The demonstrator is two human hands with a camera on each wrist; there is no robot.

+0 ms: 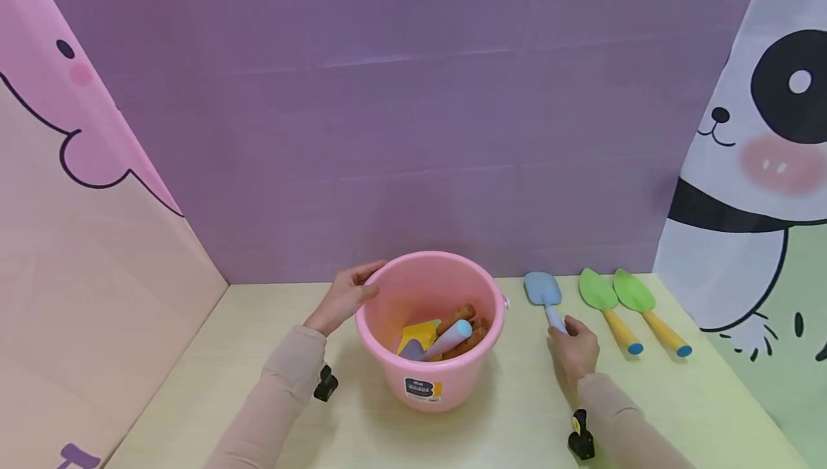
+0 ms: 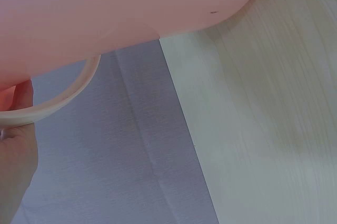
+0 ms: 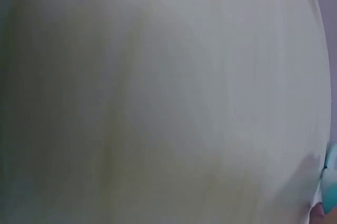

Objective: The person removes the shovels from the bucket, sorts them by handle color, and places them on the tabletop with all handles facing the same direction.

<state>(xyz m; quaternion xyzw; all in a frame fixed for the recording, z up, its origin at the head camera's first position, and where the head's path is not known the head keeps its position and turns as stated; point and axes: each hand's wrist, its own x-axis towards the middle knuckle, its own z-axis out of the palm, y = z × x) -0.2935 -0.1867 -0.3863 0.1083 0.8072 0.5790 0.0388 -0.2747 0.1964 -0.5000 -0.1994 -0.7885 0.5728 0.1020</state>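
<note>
The right hand (image 1: 575, 348) is holding the blue shovel (image 1: 543, 288) in its fingers (long axis running forward), right of the pink bucket (image 1: 461, 379) the left hand (image 1: 344, 302) is gripping.

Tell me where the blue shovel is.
In the head view, the blue shovel is on the right, between the bucket and two green shovels, gripped by the right hand.

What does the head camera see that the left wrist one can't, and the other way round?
Only the head view shows the right hand holding the blue shovel, two green scoops, the panda picture and brown things inside the pink bucket.

Only the left wrist view shows a dark mark on the bucket's outside and a pale curved band, maybe its handle.

Both show the bucket, left hand, table and purple wall.
</note>
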